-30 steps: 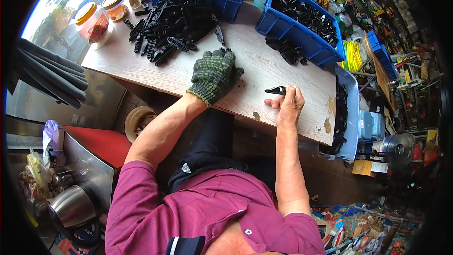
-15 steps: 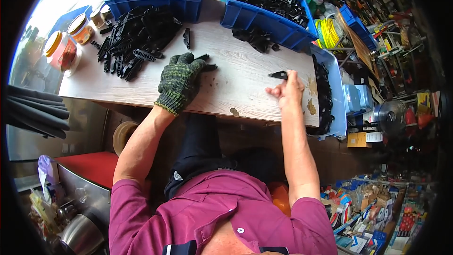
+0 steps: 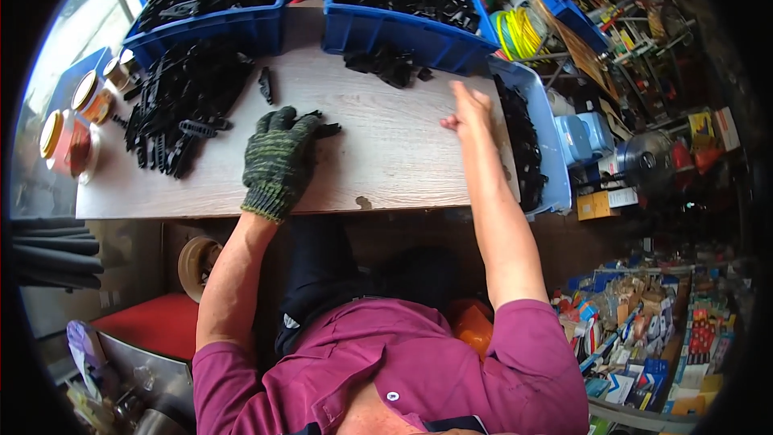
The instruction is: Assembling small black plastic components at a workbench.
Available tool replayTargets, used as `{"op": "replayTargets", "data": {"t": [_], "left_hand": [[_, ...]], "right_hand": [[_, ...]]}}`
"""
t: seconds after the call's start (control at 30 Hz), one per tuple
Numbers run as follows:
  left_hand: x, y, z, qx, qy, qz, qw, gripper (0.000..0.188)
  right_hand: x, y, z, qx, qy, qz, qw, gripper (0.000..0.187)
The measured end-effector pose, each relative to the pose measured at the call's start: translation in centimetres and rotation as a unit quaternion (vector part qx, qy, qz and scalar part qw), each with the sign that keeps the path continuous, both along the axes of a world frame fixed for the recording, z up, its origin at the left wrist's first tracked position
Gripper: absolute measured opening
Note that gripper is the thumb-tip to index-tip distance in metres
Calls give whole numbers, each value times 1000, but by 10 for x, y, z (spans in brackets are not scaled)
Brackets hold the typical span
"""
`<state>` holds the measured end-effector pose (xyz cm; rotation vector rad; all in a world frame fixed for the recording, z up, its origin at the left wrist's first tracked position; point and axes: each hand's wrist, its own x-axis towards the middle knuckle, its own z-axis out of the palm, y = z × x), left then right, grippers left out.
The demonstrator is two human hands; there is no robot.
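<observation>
A black part [image 3: 328, 130] is pinched by the gloved left hand [image 3: 278, 157], low at the counter [image 3: 394, 161], its long axis lying roughly crosswise, free end pointing right; one end is gripped, presumably so the other is left exposed. The right hand [image 3: 470, 109] is held near the tub [image 3: 559, 181], fingers parted, nothing seen in them. Leftward, a pile [image 3: 181, 93] is spread, apparently for easy reach, bins [image 3: 386, 30] set behind.

Along the counter's [image 3: 386, 141] far side stand a left crate [image 3: 250, 33] and a right crate [image 3: 403, 31]; jars [image 3: 68, 145] sit left of a parts heap [image 3: 181, 97]; rightmost, a tub [image 3: 555, 167].
</observation>
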<state>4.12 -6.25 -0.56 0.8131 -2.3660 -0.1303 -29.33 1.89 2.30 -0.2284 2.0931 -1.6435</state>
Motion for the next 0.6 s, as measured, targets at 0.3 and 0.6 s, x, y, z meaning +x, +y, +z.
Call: {"op": "replayTargets", "data": {"t": [0.3,0.6], "left_hand": [[-6,9,27,-1,79,18,997,23],[-1,4,22,-3,139,-21,990,27]], "right_hand": [[7,-41,10,229,176,43,956,29],[-4,-39,1,228,242,71,940,32]]}}
